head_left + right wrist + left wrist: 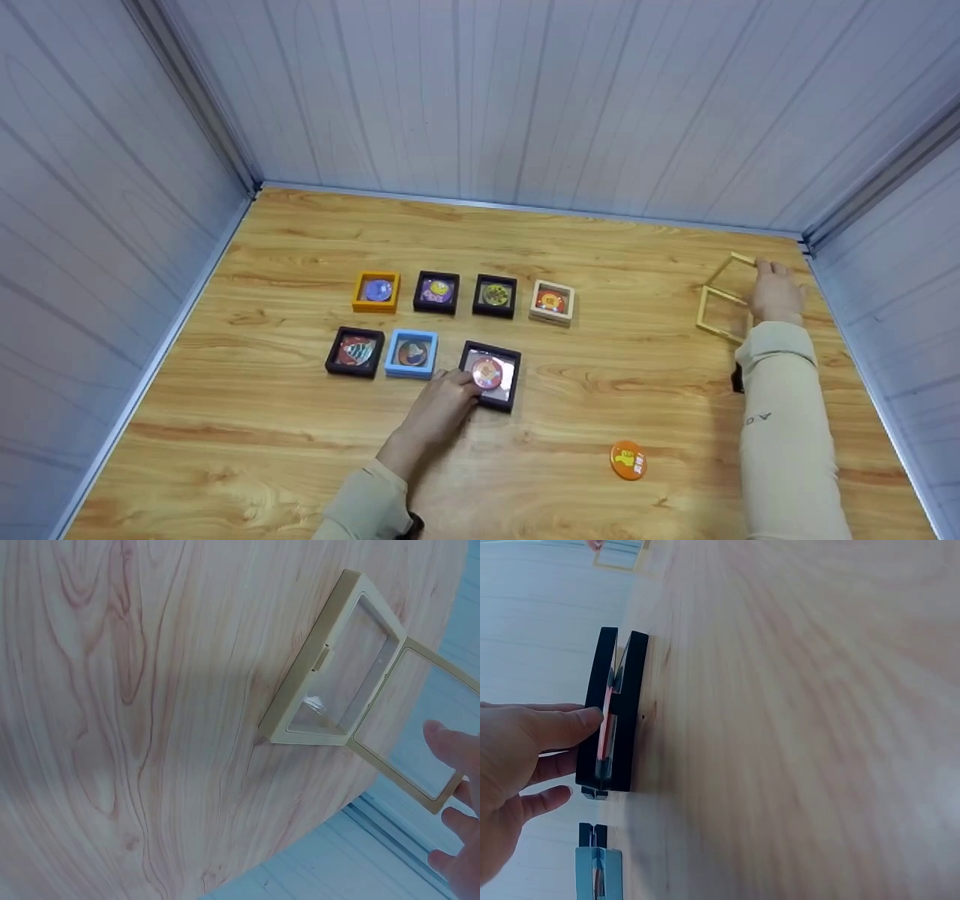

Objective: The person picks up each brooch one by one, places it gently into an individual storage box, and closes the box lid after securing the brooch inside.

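My left hand (439, 409) holds a black square display frame (513, 384) at its left and lower side. A round red badge (487, 373) sits behind its clear film. In the left wrist view the frame's two halves stand slightly apart along one side, and the thumb (589, 718) presses one half. At the far right, my right hand (777, 292) pinches the lid of a gold display frame (703, 307), unfolded at its hinge. Its clear films (345, 664) show no badge between them in the right wrist view. The right fingertips are partly cut off there.
An orange round badge (628, 460) lies near the front right. Left of centre, closed frames with badges stand in rows, among them an orange frame (376, 306), a cream frame (551, 319) and a light blue frame (410, 372). Pale panel walls (495, 105) enclose the wooden table (600, 397).
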Demonstrator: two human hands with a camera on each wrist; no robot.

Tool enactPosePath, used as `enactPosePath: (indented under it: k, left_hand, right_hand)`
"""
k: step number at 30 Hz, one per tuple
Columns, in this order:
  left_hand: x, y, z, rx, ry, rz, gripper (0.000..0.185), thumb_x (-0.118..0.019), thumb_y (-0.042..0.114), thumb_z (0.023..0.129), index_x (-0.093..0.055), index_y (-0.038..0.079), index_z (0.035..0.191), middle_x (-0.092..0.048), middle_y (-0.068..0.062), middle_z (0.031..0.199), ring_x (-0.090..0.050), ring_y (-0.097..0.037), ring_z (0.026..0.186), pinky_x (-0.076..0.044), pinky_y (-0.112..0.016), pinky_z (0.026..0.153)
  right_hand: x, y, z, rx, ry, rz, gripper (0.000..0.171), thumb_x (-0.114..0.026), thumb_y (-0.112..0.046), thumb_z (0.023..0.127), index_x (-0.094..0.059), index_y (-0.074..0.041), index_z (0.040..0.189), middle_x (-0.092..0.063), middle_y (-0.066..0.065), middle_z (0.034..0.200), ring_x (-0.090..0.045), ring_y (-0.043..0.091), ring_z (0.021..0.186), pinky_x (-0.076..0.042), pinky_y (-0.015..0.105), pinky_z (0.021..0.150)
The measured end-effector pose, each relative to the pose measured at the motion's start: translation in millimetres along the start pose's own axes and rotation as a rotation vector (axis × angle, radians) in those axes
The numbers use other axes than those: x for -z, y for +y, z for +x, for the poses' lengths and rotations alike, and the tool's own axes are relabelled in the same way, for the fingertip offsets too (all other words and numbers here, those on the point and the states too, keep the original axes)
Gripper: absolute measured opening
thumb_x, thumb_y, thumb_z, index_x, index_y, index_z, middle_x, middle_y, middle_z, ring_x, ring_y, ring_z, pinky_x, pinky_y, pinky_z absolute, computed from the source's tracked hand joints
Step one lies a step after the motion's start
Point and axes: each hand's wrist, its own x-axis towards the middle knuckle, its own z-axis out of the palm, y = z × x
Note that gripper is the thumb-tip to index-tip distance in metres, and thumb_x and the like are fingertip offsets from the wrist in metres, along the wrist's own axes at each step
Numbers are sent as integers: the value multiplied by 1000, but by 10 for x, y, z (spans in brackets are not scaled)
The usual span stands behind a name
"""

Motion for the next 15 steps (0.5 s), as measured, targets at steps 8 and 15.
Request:
enactPosePath:
  k: [8, 15]
  left_hand:
    - [3, -8, 83, 38, -11, -18, 14, -61, 7, 80, -67, 7, 92, -62, -7, 92, -56, -20, 84, -43, -34, 72]
    - [-32, -30, 131, 80, -22, -25, 12, -61, 8, 80, -67, 8, 90, -62, -7, 94, -56, -21, 85, -42, -36, 73]
  right_hand:
    - [-2, 19, -24, -111, 57, -9, 45, -45, -5, 87, -29, 9, 127, -21, 40, 125, -25, 55, 111, -6, 70, 88]
    - [-96, 143, -86, -123, 100, -24, 27, -41, -1, 87, -45, 12, 111, -36, 38, 112, -36, 55, 101, -10, 71, 87]
